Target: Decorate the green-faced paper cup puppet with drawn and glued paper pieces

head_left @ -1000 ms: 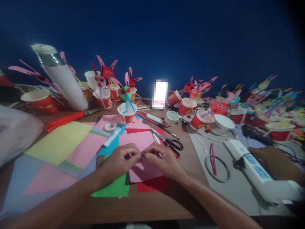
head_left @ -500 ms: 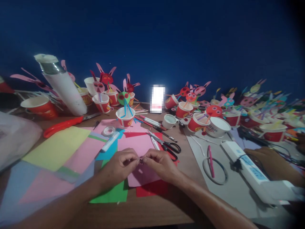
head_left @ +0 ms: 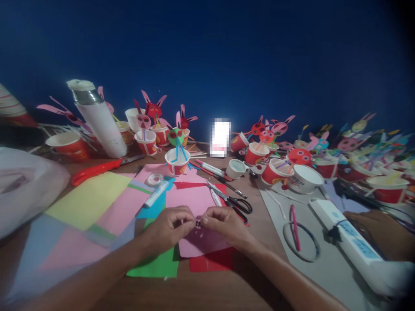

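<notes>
My left hand (head_left: 168,225) and my right hand (head_left: 223,224) meet fingertip to fingertip low over a pink paper sheet (head_left: 197,218). Together they pinch a tiny dark piece with pale dots (head_left: 198,223). Both hands have curled fingers. Black-handled scissors (head_left: 235,201) lie just beyond my right hand. A white glue stick (head_left: 156,194) and a small roll of tape (head_left: 155,179) lie beyond my left hand. A red paper cup with a green paper face and blue straws (head_left: 177,157) stands further back.
Coloured paper sheets (head_left: 89,198) cover the left of the table, with an orange-handled cutter (head_left: 97,169), a white cylinder (head_left: 100,123) and a plastic bag (head_left: 26,185). Many decorated red cups (head_left: 275,166) crowd the back and right. A white power strip (head_left: 343,235) lies right, beside another person's hand (head_left: 376,224).
The view has shifted a little, so the things sit slightly further right in the picture. My hands stay together on the tiny dark piece, fingers working it slightly.
</notes>
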Motion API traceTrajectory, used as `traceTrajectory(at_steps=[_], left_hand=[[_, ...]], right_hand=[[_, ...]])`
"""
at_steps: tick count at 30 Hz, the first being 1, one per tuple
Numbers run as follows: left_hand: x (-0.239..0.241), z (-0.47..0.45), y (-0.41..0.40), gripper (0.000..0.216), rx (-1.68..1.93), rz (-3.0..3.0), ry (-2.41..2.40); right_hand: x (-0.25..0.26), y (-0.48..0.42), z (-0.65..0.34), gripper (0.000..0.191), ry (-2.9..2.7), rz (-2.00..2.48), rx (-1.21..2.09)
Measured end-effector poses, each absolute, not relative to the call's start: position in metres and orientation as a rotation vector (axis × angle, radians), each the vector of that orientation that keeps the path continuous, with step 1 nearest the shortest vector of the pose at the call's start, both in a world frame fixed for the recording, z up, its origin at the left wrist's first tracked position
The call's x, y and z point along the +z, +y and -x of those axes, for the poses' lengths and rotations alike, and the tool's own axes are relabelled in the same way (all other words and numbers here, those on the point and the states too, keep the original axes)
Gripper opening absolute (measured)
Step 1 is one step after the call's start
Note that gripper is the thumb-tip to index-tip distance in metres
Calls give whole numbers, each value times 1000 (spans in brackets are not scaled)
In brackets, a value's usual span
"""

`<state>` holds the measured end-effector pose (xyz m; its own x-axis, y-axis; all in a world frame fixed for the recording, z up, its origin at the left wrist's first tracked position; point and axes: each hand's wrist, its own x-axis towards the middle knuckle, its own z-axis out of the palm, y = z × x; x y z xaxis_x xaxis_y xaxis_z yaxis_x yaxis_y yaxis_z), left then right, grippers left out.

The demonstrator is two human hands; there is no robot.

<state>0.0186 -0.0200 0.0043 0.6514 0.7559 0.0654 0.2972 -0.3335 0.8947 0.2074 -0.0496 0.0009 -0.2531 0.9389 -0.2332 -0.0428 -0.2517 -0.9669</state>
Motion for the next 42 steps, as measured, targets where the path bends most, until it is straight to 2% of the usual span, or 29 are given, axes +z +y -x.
traceTrajectory(at_steps=[6,13,21,27,36,42], left_hand=[[5,-18,-20,20,594,-1876,821],[7,-17,-18,29,582,-1887,845],[16,-10,-9,25,713,-1871,1018],[12,-5,1,27,835,-1578,1123],[15,-3,10,20,983,-1336,1139],[20,-6,11,21,833,-1377,1146]], right_hand=[[-1,-51,-207,24,-1245,1210,1585],[3,-47,-212,24,-1263,1296,1485],[2,-41,-225,21,-1230,1399,1244],[3,-41,-231,22,-1290,1452,1115],[2,-40,-234,23,-1260,1498,1093],[2,-41,-234,24,-1274,1502,1148]])
